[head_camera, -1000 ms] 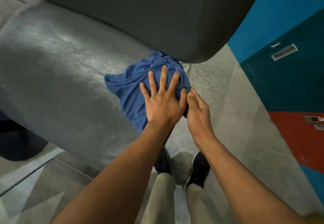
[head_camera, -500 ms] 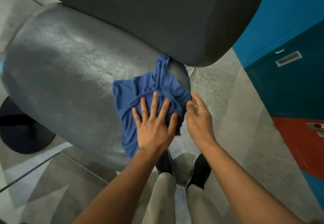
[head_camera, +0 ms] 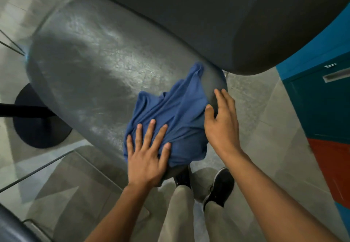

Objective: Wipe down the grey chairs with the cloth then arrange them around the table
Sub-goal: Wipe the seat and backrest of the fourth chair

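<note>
Blue, soft and crumpled, the cotton-like cloth (head_camera: 176, 117) lay bunched over the near end of the grey chair's rounded, leather-like cushion (head_camera: 91, 75), pinned there by the left hand (head_camera: 145, 158), whose fingers were spread flat and straight on the fabric. Just beside it, the right hand (head_camera: 221, 120) rested against the cushion's curved end, fingers loosely extended and touching the padding at the cloth's edge, holding nothing. Both forearms reached in from below, over pale trousers and black shoes (head_camera: 219, 187) on the grey tiled floor (head_camera: 255, 147).

By my judgement the wiping was in hand and far from finished: only one chair showed, most of its creased, faintly shiny surface lay outside the cloth, and whether any of it was already clean I could not tell. No arranging round a bench appeared begun. A darker, matte padded part of the chair (head_camera: 208, 14) loomed above. A black round base (head_camera: 39, 120) stood left; teal and red metal cabinets (head_camera: 322, 105) stood right.
</note>
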